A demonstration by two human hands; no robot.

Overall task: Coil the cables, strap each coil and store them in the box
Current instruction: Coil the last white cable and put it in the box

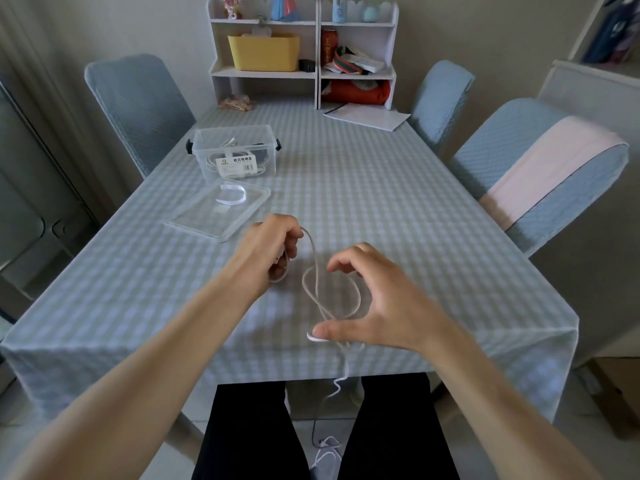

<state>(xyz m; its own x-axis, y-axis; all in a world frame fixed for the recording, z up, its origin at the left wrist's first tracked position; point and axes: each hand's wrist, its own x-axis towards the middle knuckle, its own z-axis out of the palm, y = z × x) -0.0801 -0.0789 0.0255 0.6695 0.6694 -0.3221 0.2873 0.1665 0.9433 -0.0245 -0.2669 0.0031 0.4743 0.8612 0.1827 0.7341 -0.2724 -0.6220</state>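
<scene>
On your left, toward the far side of the table (398,188), stands a clear plastic box (234,150) with its top off. Inside it lie white cables (239,168), bundled as far as the cloudy wall lets you see, along with something dark at the right end that you cannot make out. Just in front of the box its clear lid (218,213) lies flat on the checked tablecloth, and a white strap (231,195) curved into an open loop rests on that lid.

Nearer to you, your left hand (273,247) has its fingers curled round one part of a white cable (332,292). From that grip the cable rises, then drops into loose loops above the tablecloth between your two hands. Your right hand (370,306) is spread wide, fingers arched above and thumb stretched out below, with the loops passing between them; the thumb touches the cable at the lower bend. From there the loose end hangs over the near table edge and trails down between your knees to the floor.

At the far end a white shelf unit (304,74) stands on the table, holding a yellow bin (264,51).
</scene>
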